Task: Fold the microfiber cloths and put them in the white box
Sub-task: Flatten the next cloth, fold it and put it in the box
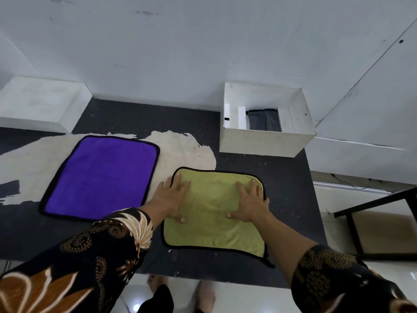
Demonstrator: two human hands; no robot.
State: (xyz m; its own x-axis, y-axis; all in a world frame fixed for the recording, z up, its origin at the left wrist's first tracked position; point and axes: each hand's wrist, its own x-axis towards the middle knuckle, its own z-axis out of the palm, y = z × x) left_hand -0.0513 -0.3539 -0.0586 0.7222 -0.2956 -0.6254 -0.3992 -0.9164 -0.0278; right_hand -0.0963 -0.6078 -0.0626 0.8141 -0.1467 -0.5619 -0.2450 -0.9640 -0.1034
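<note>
A yellow-green microfiber cloth (214, 231) with black edging lies flat on the dark table in front of me. My left hand (170, 198) rests palm down on its left part, fingers spread. On the cloth's upper right part my right hand (250, 199) lies flat, fingers spread too. A purple cloth (101, 177) with black edging lies spread out to the left, untouched. The white box (266, 141) stands open at the back right, and a folded grey cloth (264, 120) lies inside it.
The dark table (291, 190) has a large pale worn patch under and behind the purple cloth. A white block (40, 105) sits at the back left against the wall. A black chair frame (370, 224) stands to the right of the table. My feet show below the table's front edge.
</note>
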